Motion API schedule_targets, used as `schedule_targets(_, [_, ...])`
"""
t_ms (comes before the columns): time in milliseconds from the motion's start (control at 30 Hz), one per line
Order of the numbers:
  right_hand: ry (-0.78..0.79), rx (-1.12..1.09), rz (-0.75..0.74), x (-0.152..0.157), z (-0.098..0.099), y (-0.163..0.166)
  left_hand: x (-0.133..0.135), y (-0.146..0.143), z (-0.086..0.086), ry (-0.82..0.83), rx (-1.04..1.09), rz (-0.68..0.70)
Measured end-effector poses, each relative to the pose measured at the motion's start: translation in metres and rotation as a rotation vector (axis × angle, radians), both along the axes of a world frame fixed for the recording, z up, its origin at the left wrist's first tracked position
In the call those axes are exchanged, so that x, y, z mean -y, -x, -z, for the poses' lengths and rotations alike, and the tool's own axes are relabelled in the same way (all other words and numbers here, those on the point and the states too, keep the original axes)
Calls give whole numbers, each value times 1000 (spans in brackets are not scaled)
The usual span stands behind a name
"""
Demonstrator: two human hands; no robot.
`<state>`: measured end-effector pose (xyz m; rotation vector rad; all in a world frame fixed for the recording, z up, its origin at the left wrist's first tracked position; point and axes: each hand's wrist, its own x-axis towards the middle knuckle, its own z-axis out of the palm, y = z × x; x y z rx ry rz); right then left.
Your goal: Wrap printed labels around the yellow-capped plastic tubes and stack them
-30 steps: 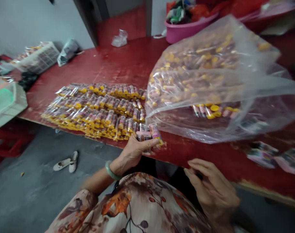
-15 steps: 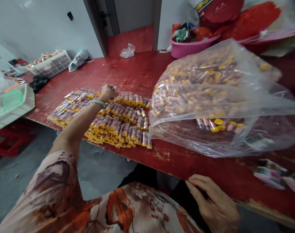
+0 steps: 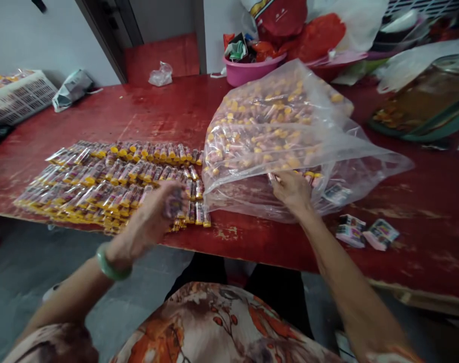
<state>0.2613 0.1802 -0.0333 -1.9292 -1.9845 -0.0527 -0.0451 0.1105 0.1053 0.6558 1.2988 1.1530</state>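
My left hand [image 3: 148, 217], with a green bangle at the wrist, hovers blurred over the front of the stacked tubes. It is closed around a smeared purple-and-pink bundle [image 3: 174, 201] that looks like yellow-capped tubes. Rows of clear tubes with yellow caps [image 3: 134, 171] lie piled on the red table. My right hand [image 3: 293, 191] is at the mouth of a large clear plastic bag [image 3: 248, 189], its fingers closed at a tube [image 3: 272, 177]. Many more tubes [image 3: 259, 136] fill the bag loosely. Its fingertips are partly hidden.
Two small printed packets [image 3: 350, 231] lie near the table's [image 3: 259, 242] front edge on the right. Behind the bag stand a pink basin [image 3: 248, 73] and red plastic bags. A large jar [image 3: 421, 101] is at the far right, a white basket [image 3: 23, 98] at the left.
My left hand has drawn back from the far row toward the front of the pile. My right hand has risen from the table edge to the bag's mouth. The view has turned right.
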Motion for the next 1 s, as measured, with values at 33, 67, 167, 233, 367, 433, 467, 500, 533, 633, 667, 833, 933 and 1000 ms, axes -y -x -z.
schedule_targets(33, [69, 55, 6, -14, 3, 5, 16, -11, 13, 62, 74, 62])
schedule_targets(67, [118, 88, 0, -24, 5, 10, 29, -21, 27, 153, 220, 123])
schedule_targets(167, [183, 116, -16, -34, 10, 19, 50, -39, 60, 228, 437, 193])
schedule_targets(233, [195, 128, -20, -28, 10, 16, 54, -47, 73, 189, 469, 178])
schedule_targets(367, [-23, -222, 39, 7, 1, -1, 52, -57, 85, 173, 446, 150])
schedule_targets(433, [-132, -532, 67, 37, -6, -6, 52, -62, 88, 176, 420, 161])
schedule_targets(467, [-147, -707, 51, 55, -10, -5, 52, -65, 91, 168, 409, 170])
schedule_targets(500, [-136, -888, 23, 74, -13, -2, 52, -68, 93, 157, 401, 174])
schedule_targets(533, [-92, -1073, -18, 93, -16, 3, 52, -71, 96, 149, 395, 169])
schedule_targets(633, [127, -1338, -56, 138, -19, 28, 53, -82, 101, 161, 386, 140])
schedule_targets(667, [198, -1337, -48, 148, -19, 38, 54, -85, 103, 169, 385, 141])
schedule_targets(833, [265, -1248, -111, 157, -19, 64, 58, -95, 103, 173, 398, 252])
schedule_targets(933, [208, -1179, -160, 151, -22, 64, 60, -95, 103, 173, 399, 295])
schedule_targets(1000, [203, -1151, -172, 148, -23, 62, 61, -94, 104, 163, 371, 298])
